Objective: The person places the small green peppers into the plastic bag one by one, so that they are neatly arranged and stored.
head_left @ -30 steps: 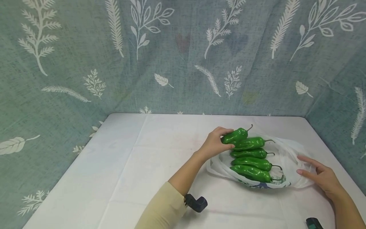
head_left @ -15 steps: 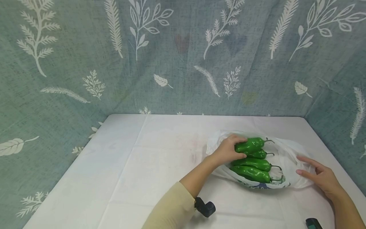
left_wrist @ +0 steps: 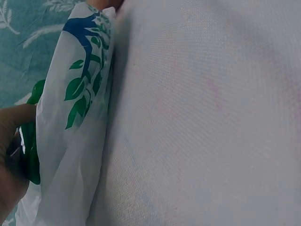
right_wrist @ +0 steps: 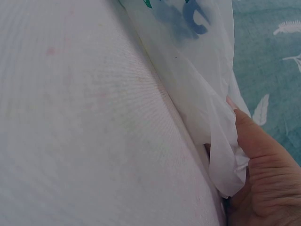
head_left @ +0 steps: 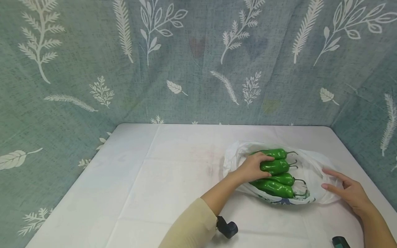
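Several long green peppers (head_left: 274, 188) lie side by side in a white plastic bag (head_left: 313, 172), stems to the right. My left hand (head_left: 252, 168) reaches in from the bag's left side and grips one green pepper (head_left: 274, 167) by its blunt end, fingers on the far side and thumb on the near side. That pepper lies over the middle of the row and partly covers its neighbours. At the bag's right end, my right hand (head_left: 353, 193) holds the plastic; the right wrist view shows the thumb (right_wrist: 256, 136) against the folded film.
A white cloth (head_left: 173, 179) covers the table. Patterned blue-green fabric (head_left: 192, 62) hangs behind it and at the sides. Dark wrist-worn devices show below the left hand (head_left: 227, 229) and the right hand (head_left: 340, 241).
My left hand has carried the pepper from the bag's far left edge rightward and down over the row, then nearer to me. The right hand has stayed in place.
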Motion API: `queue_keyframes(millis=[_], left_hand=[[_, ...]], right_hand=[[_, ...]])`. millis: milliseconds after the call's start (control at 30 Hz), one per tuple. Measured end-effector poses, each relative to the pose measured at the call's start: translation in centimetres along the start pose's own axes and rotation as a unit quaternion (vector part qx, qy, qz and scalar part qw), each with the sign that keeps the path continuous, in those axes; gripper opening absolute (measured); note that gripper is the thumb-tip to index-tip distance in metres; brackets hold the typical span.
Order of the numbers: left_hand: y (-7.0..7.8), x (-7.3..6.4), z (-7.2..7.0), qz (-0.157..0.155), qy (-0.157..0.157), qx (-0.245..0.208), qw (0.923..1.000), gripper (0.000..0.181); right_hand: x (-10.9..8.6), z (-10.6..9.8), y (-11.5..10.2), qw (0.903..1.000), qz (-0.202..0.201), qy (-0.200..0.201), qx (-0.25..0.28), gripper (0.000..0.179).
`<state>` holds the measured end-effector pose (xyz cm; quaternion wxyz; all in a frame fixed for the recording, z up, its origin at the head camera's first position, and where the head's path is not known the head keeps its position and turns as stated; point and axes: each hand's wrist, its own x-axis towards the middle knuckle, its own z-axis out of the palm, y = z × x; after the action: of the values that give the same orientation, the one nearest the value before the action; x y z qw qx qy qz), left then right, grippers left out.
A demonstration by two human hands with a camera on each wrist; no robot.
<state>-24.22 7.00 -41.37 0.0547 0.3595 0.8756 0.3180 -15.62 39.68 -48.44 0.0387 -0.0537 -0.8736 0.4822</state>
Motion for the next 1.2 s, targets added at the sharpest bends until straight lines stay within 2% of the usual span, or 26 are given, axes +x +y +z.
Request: queue_keyframes(millis=[333,567,733,900,1200], left_hand=[[0.0,0.4,1.0,0.010,0.019,0.033,0.9992,0.051],[-0.2,0.0,1.1,0.002,0.019,0.024,0.9995,0.051],[-0.6,-0.2,1.2,0.018,0.009,0.023,0.9995,0.049],[-0.9,-0.3,1.4,0.026,0.016,0.015,0.9994,0.047],[-0.9,-0.7,1.2,0.042,0.022,0.007,0.9988,0.048]], right_hand=[[0.0,-0.1,0.2,0.9998,-0.013,0.001,0.012,0.061],[0.1,-0.1,0.2,0.9998,-0.015,0.002,0.009,0.061],[0.1,0.0,0.1,0.9998,-0.015,0.003,0.009,0.063],[0.2,0.1,0.1,0.9998,-0.017,0.005,0.003,0.064],[-0.2,-0.3,-0.1,0.9982,-0.038,0.022,0.041,0.056]])
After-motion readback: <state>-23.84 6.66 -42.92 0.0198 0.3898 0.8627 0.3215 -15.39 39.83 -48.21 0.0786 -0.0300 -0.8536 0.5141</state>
